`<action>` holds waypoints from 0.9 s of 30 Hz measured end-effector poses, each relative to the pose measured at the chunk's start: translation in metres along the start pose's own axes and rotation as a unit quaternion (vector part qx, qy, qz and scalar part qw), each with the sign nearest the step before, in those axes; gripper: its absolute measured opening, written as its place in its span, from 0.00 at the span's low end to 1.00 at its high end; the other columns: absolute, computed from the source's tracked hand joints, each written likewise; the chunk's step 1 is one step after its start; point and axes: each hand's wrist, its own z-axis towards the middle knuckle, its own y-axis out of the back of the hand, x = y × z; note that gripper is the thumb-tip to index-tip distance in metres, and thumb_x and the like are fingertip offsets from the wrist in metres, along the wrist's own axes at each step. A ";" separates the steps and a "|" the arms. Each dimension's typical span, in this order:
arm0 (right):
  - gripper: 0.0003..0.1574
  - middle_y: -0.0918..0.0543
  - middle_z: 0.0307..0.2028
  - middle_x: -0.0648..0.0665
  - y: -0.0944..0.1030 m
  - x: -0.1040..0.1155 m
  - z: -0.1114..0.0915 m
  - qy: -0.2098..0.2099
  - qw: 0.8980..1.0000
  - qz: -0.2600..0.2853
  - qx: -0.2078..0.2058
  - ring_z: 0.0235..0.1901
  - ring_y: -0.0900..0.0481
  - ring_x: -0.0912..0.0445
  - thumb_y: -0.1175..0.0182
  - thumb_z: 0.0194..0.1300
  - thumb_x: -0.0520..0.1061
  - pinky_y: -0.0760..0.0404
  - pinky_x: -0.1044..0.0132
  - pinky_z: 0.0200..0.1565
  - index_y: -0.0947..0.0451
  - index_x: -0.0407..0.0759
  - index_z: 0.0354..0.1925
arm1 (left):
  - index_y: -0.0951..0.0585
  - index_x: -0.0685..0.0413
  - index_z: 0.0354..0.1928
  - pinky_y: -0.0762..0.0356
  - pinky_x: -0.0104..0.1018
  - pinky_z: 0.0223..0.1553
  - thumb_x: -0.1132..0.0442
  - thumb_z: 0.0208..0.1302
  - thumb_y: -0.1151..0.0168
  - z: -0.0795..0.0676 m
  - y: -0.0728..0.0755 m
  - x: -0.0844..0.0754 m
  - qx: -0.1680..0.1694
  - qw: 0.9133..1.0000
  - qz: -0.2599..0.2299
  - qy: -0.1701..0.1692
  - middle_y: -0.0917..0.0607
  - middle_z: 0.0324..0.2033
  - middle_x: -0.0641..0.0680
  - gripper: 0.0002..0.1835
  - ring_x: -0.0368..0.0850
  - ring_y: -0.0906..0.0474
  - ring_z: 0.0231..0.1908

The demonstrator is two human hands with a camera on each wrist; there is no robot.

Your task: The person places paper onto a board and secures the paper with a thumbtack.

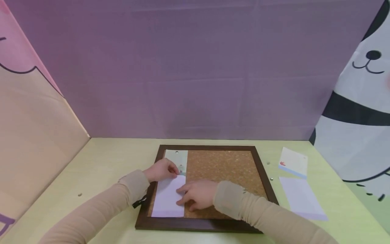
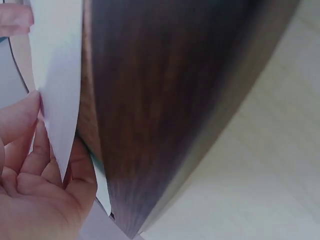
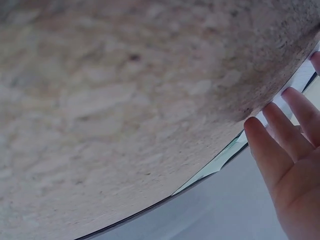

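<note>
On the worktop (image 1: pixel 106 162), lilac paper (image 1: pixel 166 200) runs lengthwise away from me, left on the corkboard (image 1: pixel 225 166); my left hand (image 1: pixel 160 170) pinches its far end, my right hand (image 1: pixel 200 194), fingers spread, touches its right edge.

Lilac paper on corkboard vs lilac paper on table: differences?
The board paper lies on the corkboard; the table paper lies on the table. The left hand pinches the board paper; no hand touches the table paper. Both are pale lilac with a deeper band at the near end.
</note>
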 end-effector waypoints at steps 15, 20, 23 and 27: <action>0.26 0.29 0.64 0.53 -0.001 0.000 0.000 -0.001 1.000 -0.009 -0.006 0.63 0.31 0.61 0.36 0.60 0.54 0.32 0.70 0.61 0.25 0.64 0.57 | 0.16 0.62 0.42 0.21 0.39 0.39 0.65 0.64 0.41 -0.008 0.030 0.008 -0.018 1.000 -0.022 0.003 0.14 0.39 0.56 0.10 0.43 0.21 0.37; 0.26 0.29 0.63 0.52 -0.003 -0.001 0.001 0.001 1.000 -0.010 -0.012 0.62 0.30 0.60 0.36 0.60 0.55 0.31 0.69 0.61 0.25 0.65 0.58 | 0.17 0.65 0.44 0.21 0.40 0.40 0.65 0.65 0.42 -0.012 0.038 0.014 -0.035 0.999 -0.028 -0.029 0.14 0.39 0.58 0.11 0.45 0.20 0.38; 0.26 0.29 0.64 0.52 -0.004 -0.001 0.001 -0.001 1.000 -0.002 -0.011 0.62 0.30 0.60 0.37 0.60 0.54 0.31 0.69 0.61 0.25 0.64 0.58 | 0.18 0.65 0.44 0.21 0.41 0.41 0.64 0.65 0.43 -0.016 0.041 0.016 -0.042 0.998 -0.030 -0.024 0.14 0.39 0.57 0.12 0.45 0.20 0.39; 0.26 0.29 0.64 0.52 -0.003 -0.001 0.000 -0.005 1.000 0.006 -0.007 0.62 0.31 0.59 0.36 0.60 0.54 0.32 0.69 0.62 0.25 0.64 0.58 | 0.17 0.64 0.44 0.21 0.44 0.44 0.63 0.66 0.43 -0.022 0.045 0.017 -0.049 0.998 -0.041 -0.010 0.14 0.39 0.57 0.12 0.46 0.19 0.40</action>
